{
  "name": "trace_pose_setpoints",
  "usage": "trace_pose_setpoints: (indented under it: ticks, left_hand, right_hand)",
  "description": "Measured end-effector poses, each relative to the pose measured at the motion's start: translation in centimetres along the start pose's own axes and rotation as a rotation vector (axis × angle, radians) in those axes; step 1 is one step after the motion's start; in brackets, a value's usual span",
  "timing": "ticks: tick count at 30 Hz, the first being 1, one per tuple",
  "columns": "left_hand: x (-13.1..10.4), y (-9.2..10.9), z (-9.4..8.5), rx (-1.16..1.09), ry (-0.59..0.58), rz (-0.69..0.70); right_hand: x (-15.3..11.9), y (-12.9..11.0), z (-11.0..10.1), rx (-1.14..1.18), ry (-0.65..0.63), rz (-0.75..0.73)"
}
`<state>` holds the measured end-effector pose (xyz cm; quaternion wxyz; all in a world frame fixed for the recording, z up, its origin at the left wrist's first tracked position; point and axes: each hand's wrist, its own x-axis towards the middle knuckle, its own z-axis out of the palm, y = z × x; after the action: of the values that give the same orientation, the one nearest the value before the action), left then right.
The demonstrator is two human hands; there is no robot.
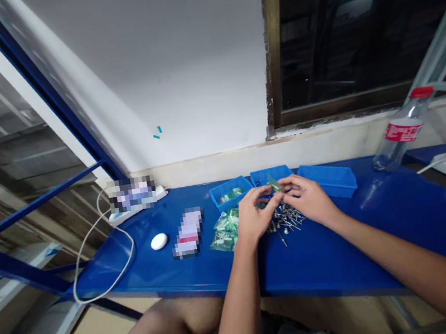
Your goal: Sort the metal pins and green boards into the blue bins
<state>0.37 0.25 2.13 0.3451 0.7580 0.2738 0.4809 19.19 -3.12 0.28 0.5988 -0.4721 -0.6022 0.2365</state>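
Observation:
My left hand (255,212) and my right hand (309,197) meet over the blue table, fingertips closed around a small clear plastic bag (275,184) with green on it. What the bag contains is too small to make out. Beneath the hands lies a loose pile of metal pieces with thin shafts, which look like rivets (290,218); my left hand hides part of it. Left of that hand, several similar green-marked bags (225,234) lie heaped on the table.
Three blue trays stand behind the hands: a left one (229,184) with green-marked bags, a middle one (270,172) and a right one (329,184). A bottle with a red cap (401,133) stands right. Leftward are a white oval object (159,241), a power strip (140,207) and a cable (111,289).

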Motion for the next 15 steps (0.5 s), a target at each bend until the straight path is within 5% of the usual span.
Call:
trace_pose_setpoints:
  ticks: [4, 10, 15]
  left_hand:
    - [0.0, -0.5, 0.0, 0.035, 0.006, -0.002]
    - [0.1, -1.0, 0.0, 0.041, 0.057, -0.055]
    - [0.2, -0.9, 0.1, -0.047, 0.077, -0.062]
  right_hand:
    - [-0.1, -0.7, 0.2, -0.005, -0.129, -0.022]
    - [0.1, -0.5, 0.1, -0.023, 0.093, 0.042]
    - [0.1, -0.1, 0.2, 0.053, 0.027, 0.051]
